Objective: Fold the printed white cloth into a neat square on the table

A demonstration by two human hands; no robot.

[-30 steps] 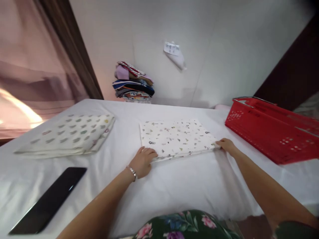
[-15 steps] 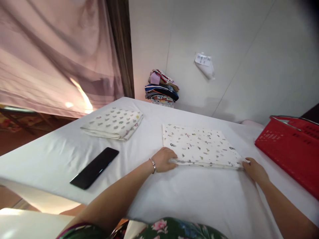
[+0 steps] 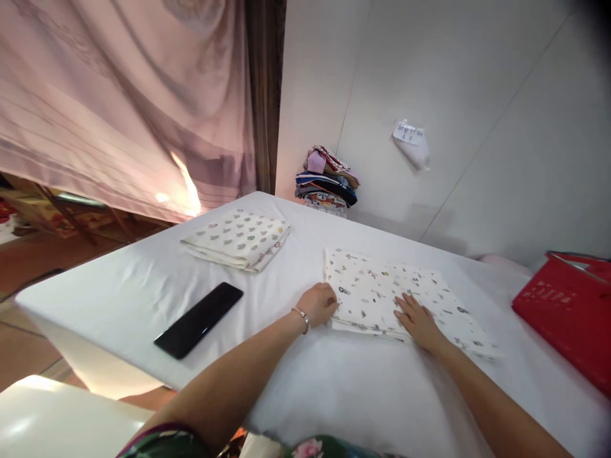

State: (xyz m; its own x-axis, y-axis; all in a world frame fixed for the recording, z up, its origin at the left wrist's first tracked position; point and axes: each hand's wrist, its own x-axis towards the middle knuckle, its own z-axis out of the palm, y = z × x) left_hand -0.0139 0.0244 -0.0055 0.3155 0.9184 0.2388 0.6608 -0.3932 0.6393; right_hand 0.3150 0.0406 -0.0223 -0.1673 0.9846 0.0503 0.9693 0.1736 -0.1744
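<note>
A folded white cloth (image 3: 372, 286) with small grey and coloured prints lies flat on the white-covered table (image 3: 305, 375). My left hand (image 3: 319, 305), a bracelet at its wrist, has its fingers curled and pressed together on the cloth's near left corner. Palm down on the cloth's near middle part, my right hand (image 3: 420, 323) rests with its fingers spread. Layered edges of the fold show between the two hands. Farther left lies another folded white cloth (image 3: 238, 238) with a leaf-like print, apart from both hands.
A black phone-like slab (image 3: 199, 321) lies left of my left forearm. At the right edge stands a red basket (image 3: 563, 312) with a metal handle. Several folded fabrics (image 3: 327, 178) are stacked behind the table against the wall. A pink curtain (image 3: 124, 102) hangs at the left.
My right hand has left the cloth's right corner and moved left onto its top, fingers now spread. My left hand stays at the left corner. The view has shifted slightly.
</note>
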